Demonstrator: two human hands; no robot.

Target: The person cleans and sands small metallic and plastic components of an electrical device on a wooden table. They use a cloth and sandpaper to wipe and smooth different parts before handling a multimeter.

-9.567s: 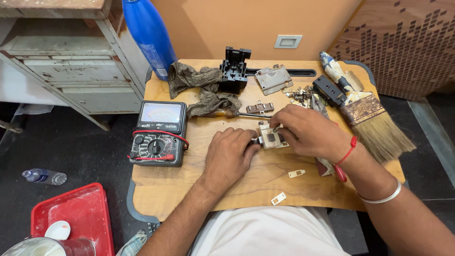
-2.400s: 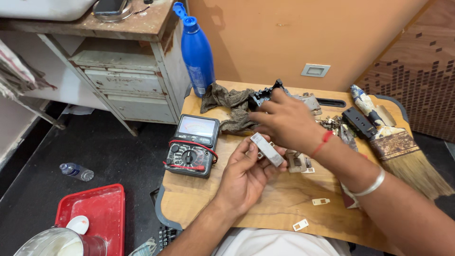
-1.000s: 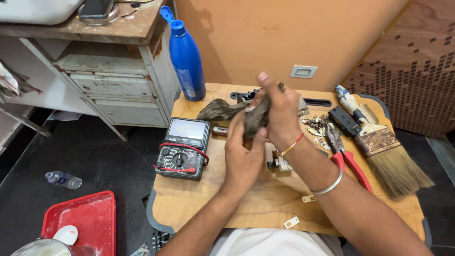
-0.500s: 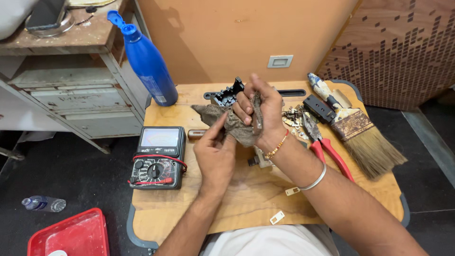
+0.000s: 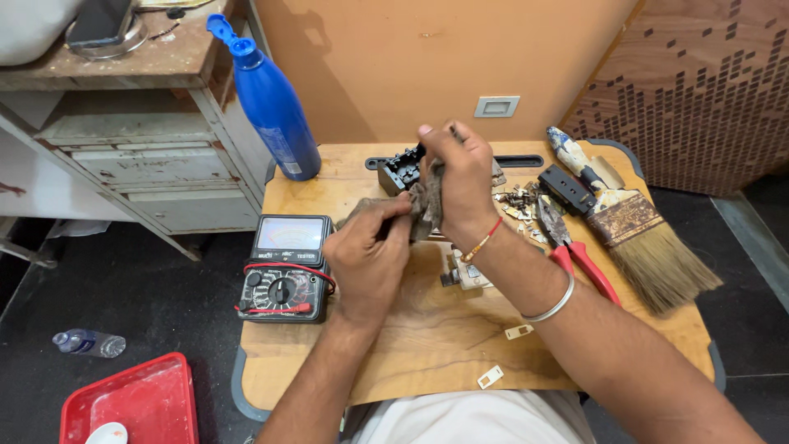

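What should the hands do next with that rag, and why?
Probably keep rubbing: both the left hand and right hand pinch the grey rag bunched between them above the wooden table. Whatever it wraps is hidden. After wiping, I would unfold the rag to check, since the metal switch part lies apart below.

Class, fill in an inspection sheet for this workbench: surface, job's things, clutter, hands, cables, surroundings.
Surface: small wooden table, worn.
Job's things: grey rag held up between both hands.
Clutter: multimeter, paintbrush, red-handled pliers, black part, small metal bits.
Hands: left hand and right hand both grip the rag.
Cables: red lead across the multimeter.
Surroundings: blue bottle, red tray, old cabinet.
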